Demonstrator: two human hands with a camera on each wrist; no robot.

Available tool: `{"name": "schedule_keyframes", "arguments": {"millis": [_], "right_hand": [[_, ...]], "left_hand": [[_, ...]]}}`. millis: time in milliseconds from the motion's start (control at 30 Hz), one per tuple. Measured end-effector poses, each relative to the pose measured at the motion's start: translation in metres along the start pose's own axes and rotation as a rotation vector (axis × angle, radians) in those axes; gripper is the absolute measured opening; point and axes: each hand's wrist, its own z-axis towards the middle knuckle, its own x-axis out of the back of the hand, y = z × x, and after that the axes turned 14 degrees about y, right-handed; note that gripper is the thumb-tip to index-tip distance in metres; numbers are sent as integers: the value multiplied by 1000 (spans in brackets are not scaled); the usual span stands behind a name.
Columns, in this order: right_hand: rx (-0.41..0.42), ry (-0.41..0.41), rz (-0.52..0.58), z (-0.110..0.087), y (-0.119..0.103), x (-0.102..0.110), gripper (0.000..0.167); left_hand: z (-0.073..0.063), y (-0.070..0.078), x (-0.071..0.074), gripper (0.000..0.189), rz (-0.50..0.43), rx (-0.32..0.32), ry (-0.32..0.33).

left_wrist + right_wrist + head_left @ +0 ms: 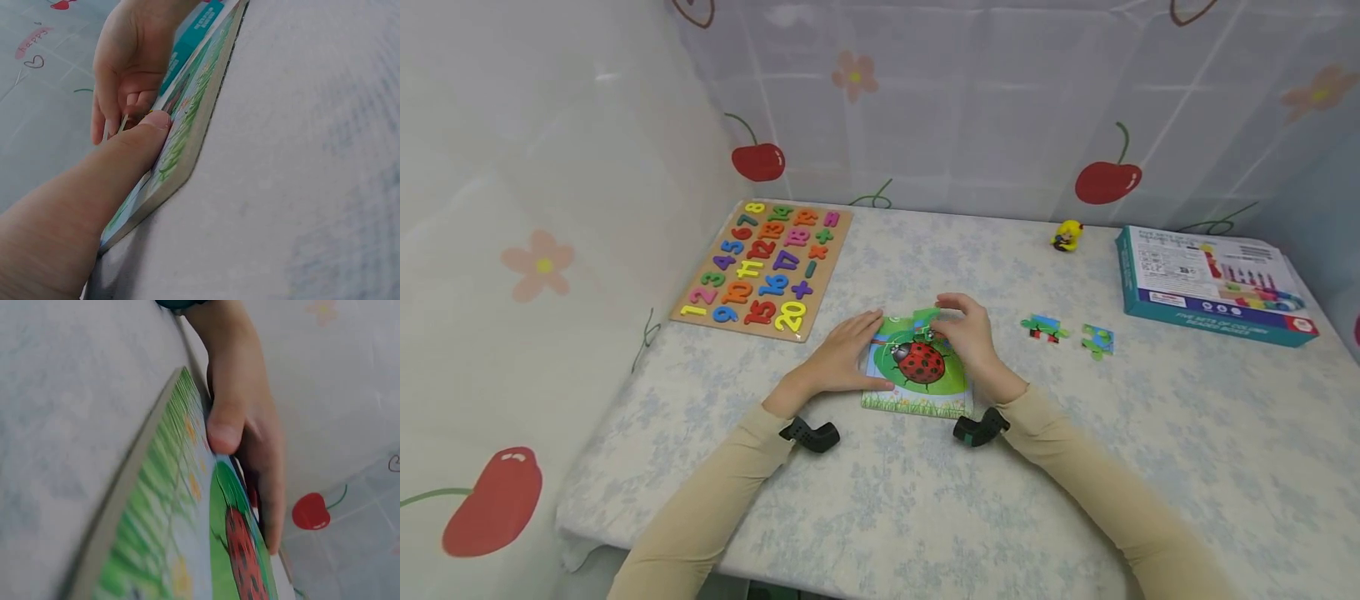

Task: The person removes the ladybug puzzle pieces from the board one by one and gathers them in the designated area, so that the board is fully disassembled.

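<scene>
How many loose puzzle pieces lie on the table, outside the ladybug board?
2: one piece nearer the right hand, another piece nearer the box. Others may be hidden from view.

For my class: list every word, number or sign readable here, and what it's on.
"1" to "20", "+", "-", "x", "=": number board; the green sign above "x" is unclear.
"FIVE SETS OF": box; the words after it are blurred, smaller print too small to read.
"happy": wall covering, in the left wrist view.
Ladybug puzzle: no text readable.
</scene>
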Motion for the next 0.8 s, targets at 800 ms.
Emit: {"name": "schedule_keyframes", "arguments": {"millis": [800], "right_hand": [[25,175,-119,25,31,73,36]], "left_hand": [[0,-1,-3,113,4,-7,14]]}}
